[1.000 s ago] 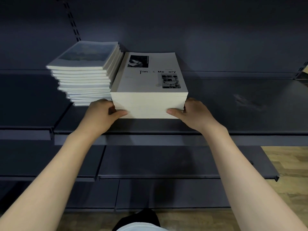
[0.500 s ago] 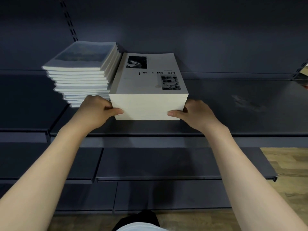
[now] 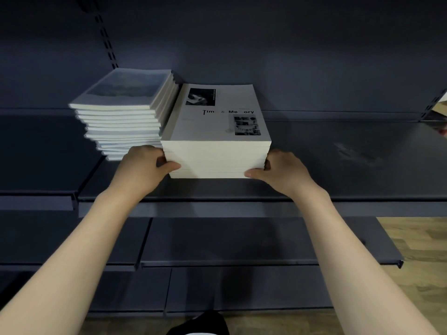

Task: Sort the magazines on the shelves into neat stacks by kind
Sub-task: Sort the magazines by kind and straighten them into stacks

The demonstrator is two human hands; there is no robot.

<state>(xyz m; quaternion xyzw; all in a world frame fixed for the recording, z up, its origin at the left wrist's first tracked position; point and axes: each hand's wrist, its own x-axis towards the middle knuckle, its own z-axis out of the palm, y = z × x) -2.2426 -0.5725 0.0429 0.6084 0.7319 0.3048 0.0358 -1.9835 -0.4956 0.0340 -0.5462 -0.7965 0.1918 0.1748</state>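
Observation:
A squared stack of white magazines (image 3: pixel 215 160), its top cover printed with black photos and a title, rests on the dark shelf (image 3: pixel 338 170). My left hand (image 3: pixel 142 168) grips the stack's front left corner, thumb pressed on the front edge. At the front right corner my right hand (image 3: pixel 283 172) holds it the same way. Directly left of it, and touching it, stands a taller, slightly fanned stack of magazines with a bluish photo cover (image 3: pixel 121 117).
The shelf runs on to the right of the stacks, and a neighbouring shelf section (image 3: pixel 36 153) lies to the left. Lower dark shelves (image 3: pixel 229 240) jut out below my arms. Wooden floor (image 3: pixel 420 262) shows at the right. A slotted upright (image 3: pixel 106 42) climbs the back panel.
Both hands have stayed on the white stack's front corners. The stack has shifted slightly back and is squared against the bluish stack; the view has dipped a little.

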